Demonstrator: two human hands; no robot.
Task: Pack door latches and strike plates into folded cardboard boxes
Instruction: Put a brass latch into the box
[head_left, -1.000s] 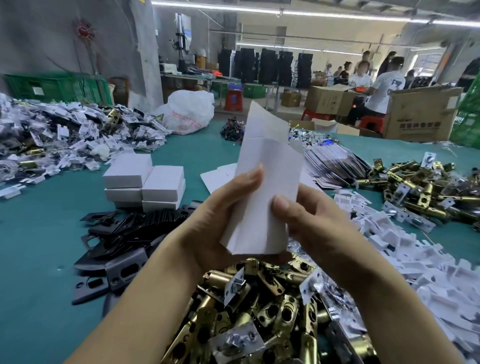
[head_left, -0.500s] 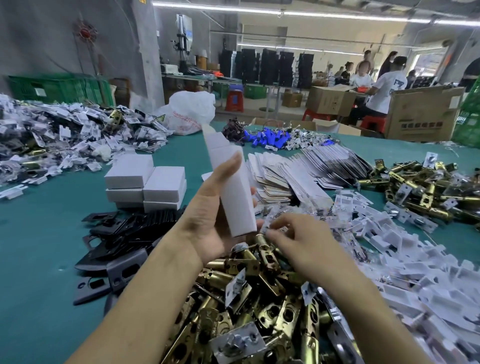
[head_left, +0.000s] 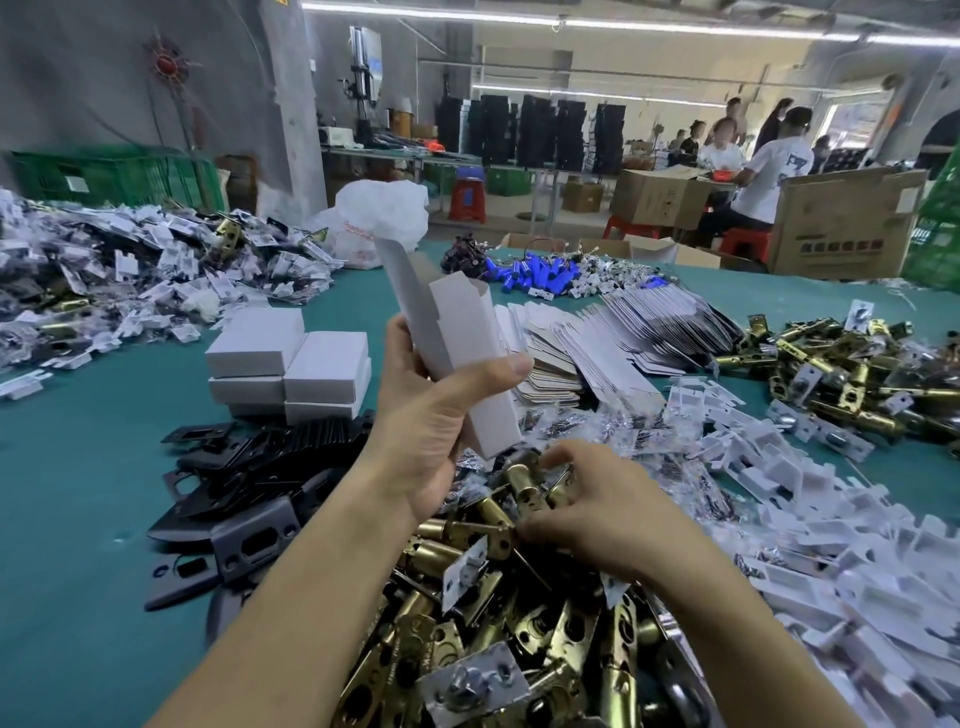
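Note:
My left hand (head_left: 434, 415) grips a folded white cardboard box (head_left: 462, 343), held upright with its top flap open. Just below it, my right hand (head_left: 597, 514) pinches a brass door latch (head_left: 524, 486) at the top of the heap of brass latches (head_left: 493, 623) in front of me. Dark strike plates (head_left: 249, 488) lie piled to the left of the heap. Flat unfolded box blanks (head_left: 613, 338) are fanned out behind the box.
Several closed white boxes (head_left: 291, 364) are stacked on the green table (head_left: 78, 519) at left. White plastic inserts (head_left: 831, 519) spread to the right, a second latch pile (head_left: 857, 374) lies farther right, and bagged parts (head_left: 130, 270) fill the far left. People work in the background.
My right hand let go of the box and dropped into the latch heap, where it now pinches a latch. The left hand turned the formed box upright.

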